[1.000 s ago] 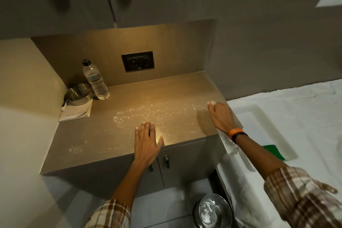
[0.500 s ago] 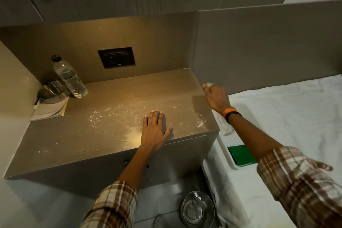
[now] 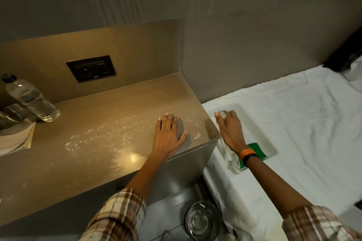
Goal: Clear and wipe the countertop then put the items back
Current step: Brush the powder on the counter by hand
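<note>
The wooden countertop point(image 3: 101, 162) is speckled with wet droplets around its middle. My left hand point(image 3: 168, 136) lies flat on it near the front right corner, palm down, holding nothing. My right hand point(image 3: 229, 129) is past the counter's right edge, closed around the top of a clear bottle point(image 3: 231, 159). The bottle hangs down into a white tray point(image 3: 256, 123) that sits on the bed. A green sponge point(image 3: 257, 152) lies in the tray, just beside my right wrist.
At the counter's back left stand a plastic water bottle point(image 3: 32, 100), a steel bowl point(image 3: 10, 115) and a booklet point(image 3: 16, 141). A black socket plate point(image 3: 91, 68) is in the back wall. A steel bowl point(image 3: 203, 221) sits on the floor. White bedding point(image 3: 303, 123) lies to the right.
My right hand has carried the clear bottle from the counter's right edge across to the tray on the bed. My left hand stays flat on the counter. The view has swung right.
</note>
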Demonstrator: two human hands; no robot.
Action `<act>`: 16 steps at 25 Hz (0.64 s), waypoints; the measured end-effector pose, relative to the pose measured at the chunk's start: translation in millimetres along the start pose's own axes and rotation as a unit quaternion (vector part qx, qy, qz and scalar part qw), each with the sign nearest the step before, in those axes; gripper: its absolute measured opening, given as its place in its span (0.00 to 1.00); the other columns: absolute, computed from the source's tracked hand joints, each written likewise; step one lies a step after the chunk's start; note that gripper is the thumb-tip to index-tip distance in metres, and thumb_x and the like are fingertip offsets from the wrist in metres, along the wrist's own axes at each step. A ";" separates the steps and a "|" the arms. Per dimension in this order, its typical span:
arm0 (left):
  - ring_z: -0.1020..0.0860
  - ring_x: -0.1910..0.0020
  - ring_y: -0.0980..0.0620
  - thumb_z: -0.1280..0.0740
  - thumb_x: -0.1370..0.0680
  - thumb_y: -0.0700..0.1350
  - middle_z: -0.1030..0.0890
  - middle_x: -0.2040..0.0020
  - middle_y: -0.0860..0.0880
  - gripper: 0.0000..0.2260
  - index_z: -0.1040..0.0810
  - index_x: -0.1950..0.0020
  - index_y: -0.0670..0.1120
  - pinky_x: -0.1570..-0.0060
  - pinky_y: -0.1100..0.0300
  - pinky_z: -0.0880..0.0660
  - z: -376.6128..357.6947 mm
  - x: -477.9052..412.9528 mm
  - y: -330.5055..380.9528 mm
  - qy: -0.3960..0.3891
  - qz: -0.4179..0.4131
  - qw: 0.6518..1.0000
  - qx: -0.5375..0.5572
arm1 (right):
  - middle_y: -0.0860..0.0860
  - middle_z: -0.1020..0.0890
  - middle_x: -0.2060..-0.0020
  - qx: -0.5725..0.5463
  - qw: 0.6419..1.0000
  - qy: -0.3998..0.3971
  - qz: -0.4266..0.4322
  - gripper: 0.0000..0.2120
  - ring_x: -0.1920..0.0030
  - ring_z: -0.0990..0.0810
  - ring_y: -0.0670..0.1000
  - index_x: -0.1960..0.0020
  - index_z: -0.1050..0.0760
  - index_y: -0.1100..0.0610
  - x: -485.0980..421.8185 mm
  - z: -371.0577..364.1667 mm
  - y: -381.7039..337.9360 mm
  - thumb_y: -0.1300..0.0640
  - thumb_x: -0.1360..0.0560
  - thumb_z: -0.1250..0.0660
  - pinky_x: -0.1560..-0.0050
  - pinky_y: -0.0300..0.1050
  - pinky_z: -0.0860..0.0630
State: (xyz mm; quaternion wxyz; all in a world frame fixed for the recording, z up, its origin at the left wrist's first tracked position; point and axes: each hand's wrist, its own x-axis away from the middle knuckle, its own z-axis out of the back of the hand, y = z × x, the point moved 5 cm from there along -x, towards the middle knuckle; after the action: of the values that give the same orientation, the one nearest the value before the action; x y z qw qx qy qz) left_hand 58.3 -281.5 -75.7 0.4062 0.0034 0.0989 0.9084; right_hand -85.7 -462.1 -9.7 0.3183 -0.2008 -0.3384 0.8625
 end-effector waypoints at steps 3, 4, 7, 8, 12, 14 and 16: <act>0.48 0.19 0.43 0.56 0.21 0.67 0.44 0.19 0.43 0.36 0.48 0.20 0.45 0.20 0.42 0.51 -3.1 -38.7 26.2 -0.015 -0.013 1.000 0.007 | 0.54 0.22 0.53 -0.041 0.998 0.047 -0.009 0.16 0.55 0.26 0.48 0.51 0.23 0.55 -31.5 17.1 15.3 0.46 0.17 0.43 0.50 0.43 0.31; 0.48 0.19 0.43 0.56 0.21 0.68 0.44 0.19 0.43 0.36 0.49 0.20 0.45 0.21 0.42 0.51 -2.9 -52.7 35.9 -0.014 -0.016 1.000 0.007 | 0.55 0.20 0.54 -0.051 0.997 0.059 -0.012 0.17 0.54 0.25 0.50 0.50 0.22 0.58 -43.9 22.6 22.3 0.47 0.17 0.42 0.50 0.45 0.29; 0.53 0.19 0.42 0.58 0.21 0.69 0.48 0.18 0.43 0.38 0.52 0.19 0.46 0.21 0.41 0.54 -5.4 -95.2 56.7 -0.018 -0.007 1.000 0.004 | 0.60 0.17 0.57 -0.088 0.993 0.074 -0.035 0.19 0.54 0.20 0.57 0.52 0.22 0.66 -83.7 25.5 51.6 0.49 0.19 0.37 0.51 0.48 0.25; 0.54 0.19 0.42 0.57 0.22 0.69 0.50 0.18 0.43 0.39 0.53 0.19 0.45 0.21 0.41 0.56 -8.2 -108.2 61.0 -0.021 0.003 1.000 0.003 | 0.61 0.16 0.58 -0.099 0.991 0.066 -0.053 0.19 0.55 0.19 0.58 0.53 0.22 0.67 -98.4 21.9 65.8 0.50 0.20 0.35 0.53 0.48 0.26; 0.52 0.19 0.39 0.52 0.21 0.67 0.48 0.19 0.40 0.39 0.52 0.20 0.42 0.22 0.37 0.54 -23.0 -143.5 59.7 -0.025 0.041 0.999 -0.024 | 0.63 0.16 0.63 -0.088 0.992 -0.010 -0.089 0.17 0.58 0.18 0.62 0.56 0.19 0.67 -145.3 -19.2 120.8 0.52 0.22 0.34 0.55 0.53 0.25; 0.49 0.20 0.39 0.50 0.20 0.66 0.45 0.19 0.40 0.37 0.48 0.20 0.42 0.22 0.37 0.51 -28.1 -149.3 54.1 -0.008 0.076 0.997 -0.025 | 0.63 0.16 0.63 -0.084 0.991 -0.044 -0.096 0.15 0.58 0.18 0.63 0.57 0.20 0.67 -160.6 -46.2 145.0 0.54 0.21 0.33 0.56 0.53 0.24; 0.48 0.20 0.40 0.49 0.20 0.65 0.43 0.20 0.42 0.36 0.46 0.20 0.42 0.22 0.38 0.50 -33.0 -151.1 51.8 0.017 0.093 0.995 -0.026 | 0.61 0.16 0.62 -0.098 0.987 -0.061 -0.113 0.13 0.58 0.19 0.61 0.58 0.20 0.65 -172.3 -68.6 167.5 0.56 0.22 0.32 0.55 0.51 0.24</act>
State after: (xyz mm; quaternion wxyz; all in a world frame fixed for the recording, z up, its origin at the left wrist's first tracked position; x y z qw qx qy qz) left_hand 118.5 -432.6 -87.4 0.3186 -0.0132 0.0816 0.9443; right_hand 7.1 -644.1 -153.6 0.3714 -0.1382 -0.4603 0.7944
